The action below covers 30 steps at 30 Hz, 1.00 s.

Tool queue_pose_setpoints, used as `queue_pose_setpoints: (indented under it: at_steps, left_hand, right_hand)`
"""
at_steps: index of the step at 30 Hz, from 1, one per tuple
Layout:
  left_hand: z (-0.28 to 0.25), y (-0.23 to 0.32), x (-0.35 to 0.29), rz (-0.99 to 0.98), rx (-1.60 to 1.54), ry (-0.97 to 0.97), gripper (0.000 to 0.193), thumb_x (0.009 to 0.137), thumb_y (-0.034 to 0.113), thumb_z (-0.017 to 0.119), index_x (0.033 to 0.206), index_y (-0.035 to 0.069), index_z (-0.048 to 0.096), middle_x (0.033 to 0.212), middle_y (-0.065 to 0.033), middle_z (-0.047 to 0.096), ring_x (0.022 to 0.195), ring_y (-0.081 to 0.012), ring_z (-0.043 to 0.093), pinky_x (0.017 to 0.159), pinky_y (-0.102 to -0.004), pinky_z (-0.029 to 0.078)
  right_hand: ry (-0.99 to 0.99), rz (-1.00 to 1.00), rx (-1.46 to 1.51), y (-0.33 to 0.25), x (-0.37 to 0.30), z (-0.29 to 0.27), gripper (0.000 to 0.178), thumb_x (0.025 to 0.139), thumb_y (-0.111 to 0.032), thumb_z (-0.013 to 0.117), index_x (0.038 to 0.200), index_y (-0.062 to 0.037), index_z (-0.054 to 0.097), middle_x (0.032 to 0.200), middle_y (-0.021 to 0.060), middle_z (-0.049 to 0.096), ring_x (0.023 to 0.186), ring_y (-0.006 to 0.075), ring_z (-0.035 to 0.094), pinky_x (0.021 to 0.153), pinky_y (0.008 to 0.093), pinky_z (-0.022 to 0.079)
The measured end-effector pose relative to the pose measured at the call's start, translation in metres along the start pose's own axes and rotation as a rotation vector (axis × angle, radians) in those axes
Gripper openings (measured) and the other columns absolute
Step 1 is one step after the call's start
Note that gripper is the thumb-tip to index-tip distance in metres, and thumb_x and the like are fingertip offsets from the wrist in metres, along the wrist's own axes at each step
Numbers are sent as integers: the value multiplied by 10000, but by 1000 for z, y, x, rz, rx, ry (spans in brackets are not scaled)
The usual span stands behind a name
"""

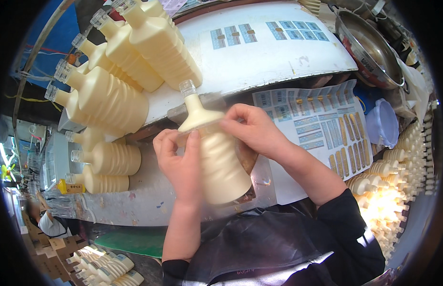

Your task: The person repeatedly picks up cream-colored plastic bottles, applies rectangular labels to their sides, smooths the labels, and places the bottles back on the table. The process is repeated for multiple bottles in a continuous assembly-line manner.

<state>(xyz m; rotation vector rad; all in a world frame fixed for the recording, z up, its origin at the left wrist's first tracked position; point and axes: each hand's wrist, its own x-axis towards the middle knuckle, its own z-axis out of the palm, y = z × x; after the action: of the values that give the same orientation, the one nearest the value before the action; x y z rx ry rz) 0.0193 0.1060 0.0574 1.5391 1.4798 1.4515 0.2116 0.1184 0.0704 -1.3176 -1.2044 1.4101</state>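
A cream plastic bottle [221, 167] with a ribbed body and a clear threaded neck is in front of me, its neck pointing away from me. Across its shoulder lies a thin translucent strip [203, 128], pinched near its two ends. My left hand [177, 157] is closed on the left end, with the thumb against the bottle. At the right end, my right hand [254, 126] pinches the strip between thumb and fingers. Any print on the strip is too blurred to make out.
Several cream bottles [114, 102] stand at the left, with more [112, 159] nearer me. Label sheets [321, 128] with blue and gold pieces lie right; cut labels [295, 31] sit on the white board [202, 57]. Beyond are a metal pan [369, 45] and a pale plastic tub [382, 123].
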Motion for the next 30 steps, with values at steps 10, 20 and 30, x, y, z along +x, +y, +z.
queue_pose_setpoints:
  at_steps: [10, 20, 30]
  left_hand:
    - [2, -14, 1, -192, -410, 17, 82, 963, 30, 698, 1008, 7, 633, 1170, -28, 542, 989, -93, 552, 908, -267, 478]
    - [1, -16, 1, -201, -426, 18, 72, 957, 29, 718, 980, 7, 654, 1185, -7, 551, 975, -91, 575, 899, -260, 490]
    - [2, -10, 1, -225, -465, 9, 112, 940, 31, 730, 974, -19, 636, 1270, -46, 479, 1006, -96, 584, 878, -259, 504]
  right_hand:
    - [94, -159, -125, -8, -2, 13, 213, 918, -180, 696, 874, 20, 636, 887, 117, 651, 786, 196, 649, 718, 341, 524]
    - [124, -164, -170, -4, -1, 15, 249, 933, -220, 680, 865, 16, 637, 882, 132, 665, 804, 231, 662, 739, 369, 524]
    - [141, -164, -162, -5, -1, 15, 260, 940, -229, 676, 878, 23, 655, 840, 133, 694, 764, 190, 670, 711, 348, 532]
